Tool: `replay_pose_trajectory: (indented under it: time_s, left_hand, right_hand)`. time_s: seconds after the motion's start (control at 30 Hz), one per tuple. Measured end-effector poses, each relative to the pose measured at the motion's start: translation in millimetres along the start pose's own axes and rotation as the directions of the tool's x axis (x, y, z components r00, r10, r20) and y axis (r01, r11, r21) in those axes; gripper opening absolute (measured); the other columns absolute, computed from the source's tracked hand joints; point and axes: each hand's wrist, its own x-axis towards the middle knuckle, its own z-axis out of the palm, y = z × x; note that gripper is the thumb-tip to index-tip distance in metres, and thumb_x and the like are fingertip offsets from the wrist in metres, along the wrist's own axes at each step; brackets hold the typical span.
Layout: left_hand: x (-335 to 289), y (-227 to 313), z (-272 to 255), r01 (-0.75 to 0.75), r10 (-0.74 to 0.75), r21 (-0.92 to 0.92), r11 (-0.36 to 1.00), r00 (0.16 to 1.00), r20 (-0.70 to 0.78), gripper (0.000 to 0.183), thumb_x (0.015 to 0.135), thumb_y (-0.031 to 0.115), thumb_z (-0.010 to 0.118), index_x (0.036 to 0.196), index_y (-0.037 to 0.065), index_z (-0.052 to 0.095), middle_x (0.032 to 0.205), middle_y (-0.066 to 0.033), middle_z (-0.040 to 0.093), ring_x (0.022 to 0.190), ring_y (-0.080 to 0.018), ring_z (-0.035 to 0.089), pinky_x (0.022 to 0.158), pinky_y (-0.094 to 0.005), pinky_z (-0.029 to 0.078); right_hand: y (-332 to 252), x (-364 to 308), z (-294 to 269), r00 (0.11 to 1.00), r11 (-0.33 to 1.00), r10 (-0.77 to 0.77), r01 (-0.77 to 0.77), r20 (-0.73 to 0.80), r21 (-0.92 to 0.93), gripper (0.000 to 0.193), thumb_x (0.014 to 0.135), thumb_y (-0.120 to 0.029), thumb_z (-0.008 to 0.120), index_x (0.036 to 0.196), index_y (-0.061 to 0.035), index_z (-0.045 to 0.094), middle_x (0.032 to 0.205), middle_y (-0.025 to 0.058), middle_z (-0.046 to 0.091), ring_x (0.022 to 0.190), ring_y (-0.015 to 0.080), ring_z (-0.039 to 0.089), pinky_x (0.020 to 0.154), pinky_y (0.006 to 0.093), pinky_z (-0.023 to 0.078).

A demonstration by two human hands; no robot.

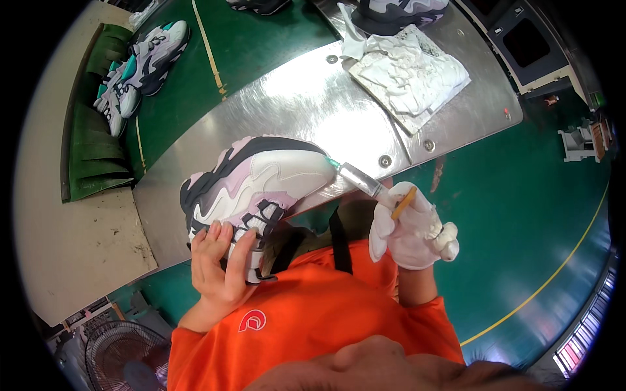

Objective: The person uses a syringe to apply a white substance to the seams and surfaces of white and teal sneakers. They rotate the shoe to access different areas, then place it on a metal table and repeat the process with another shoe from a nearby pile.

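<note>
A white sneaker with pink and black parts (267, 171) lies tilted on its side at the table's near edge, its toe pointing right. My bare left hand (220, 264) is closed around its laced upper and opening. In a white glove, my right hand (420, 236) grips a clear syringe (360, 179). The syringe's green tip (333, 162) meets the sneaker's toe, at the seam between sole and upper. A thin orange-brown stick (403, 203) is also held between the gloved fingers; its ends are partly hidden.
A shiny metal table (280, 104) curves before me. Crumpled white cloths (411, 78) lie on a board at the back right, beside another sneaker (401, 12). Several similar shoes (153, 58) rest at the far left on a green belt (176, 85). A fan (127, 355) stands lower left.
</note>
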Motion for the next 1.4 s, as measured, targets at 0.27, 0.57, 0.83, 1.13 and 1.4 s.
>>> replay_pose_trajectory:
  time_s: [0.27,0.57,0.83,1.13,1.4]
  left_hand:
    - [-5,-1,0,-0.026,0.027,-0.025,0.999,0.999,0.019,0.043,0.063,0.005,0.074,0.105,0.003,0.067,0.106,-0.0190,0.060,0.098,-0.0368,0.062,0.084,-0.0480,0.050]
    - [-2,2,3,0.010,-0.009,0.014,1.000,0.999,-0.038,0.028,0.073,0.008,0.076,0.100,0.012,0.073,0.099,-0.0116,0.063,0.092,-0.0282,0.064,0.080,-0.0418,0.052]
    - [-2,2,5,-0.006,0.006,0.005,1.000,0.998,-0.064,0.027,0.073,0.007,0.072,0.100,0.010,0.073,0.101,-0.0138,0.063,0.092,-0.0299,0.064,0.078,-0.0418,0.052]
    - [-1,1,4,-0.004,0.003,-0.009,1.000,0.998,-0.058,0.029,0.073,0.006,0.069,0.101,0.009,0.072,0.101,-0.0154,0.063,0.092,-0.0310,0.064,0.077,-0.0428,0.052]
    - [15,-9,-9,0.042,-0.032,-0.148,0.988,0.997,0.068,0.045,0.063,0.008,0.069,0.107,0.007,0.069,0.105,-0.0186,0.060,0.094,-0.0361,0.061,0.081,-0.0461,0.050]
  right_hand:
    - [10,-8,8,0.996,0.996,-0.071,0.073,-0.048,0.052,0.102,0.054,-0.044,0.078,0.132,0.0078,0.037,0.097,0.0228,0.055,0.076,0.0381,0.062,0.065,0.0442,0.054]
    - [16,-13,17,0.987,0.993,-0.097,0.104,-0.131,0.054,0.103,0.050,-0.043,0.079,0.130,0.0085,0.039,0.096,0.0238,0.055,0.076,0.0373,0.062,0.063,0.0445,0.054]
    - [17,-14,21,0.978,0.994,-0.102,0.105,-0.180,0.009,0.101,0.049,-0.041,0.079,0.128,0.0070,0.041,0.095,0.0235,0.055,0.075,0.0377,0.062,0.063,0.0453,0.055]
    - [6,-8,45,0.972,0.944,-0.058,-0.020,-0.226,-0.328,0.100,0.055,-0.042,0.077,0.132,0.0094,0.038,0.092,0.0242,0.056,0.073,0.0399,0.061,0.061,0.0439,0.054]
    - [7,0,74,0.946,0.863,-0.054,-0.117,-0.320,-0.492,0.093,0.053,-0.030,0.079,0.126,0.0136,0.042,0.092,0.0240,0.059,0.078,0.0377,0.064,0.067,0.0444,0.056]
